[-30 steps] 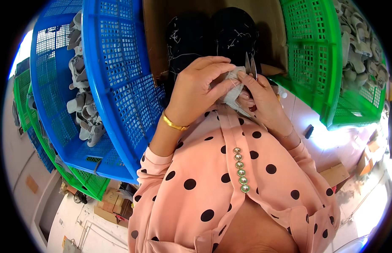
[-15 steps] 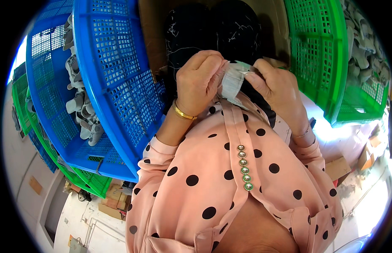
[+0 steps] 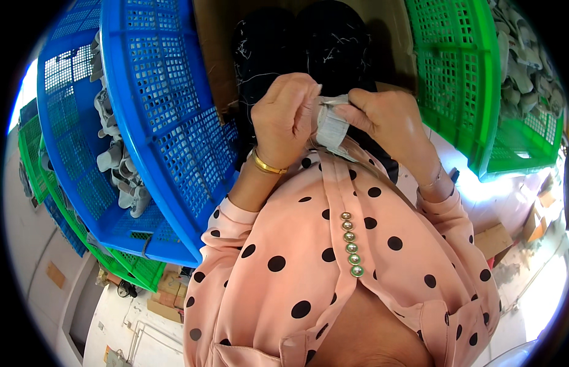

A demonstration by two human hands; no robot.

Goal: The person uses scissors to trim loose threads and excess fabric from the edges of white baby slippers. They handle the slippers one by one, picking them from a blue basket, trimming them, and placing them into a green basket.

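Upper centre: left hand and right hand pinch a pale grey fabric piece, its handling apparently unfinished; whether the shoes at left are finished cannot be told.

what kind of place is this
Probably a shoemaking workshop or small factory: many pale shoes or shoe uppers are piled in a blue basket and a green basket, loose threads fleck the person's dark trousers, and a pale piece is in hand.
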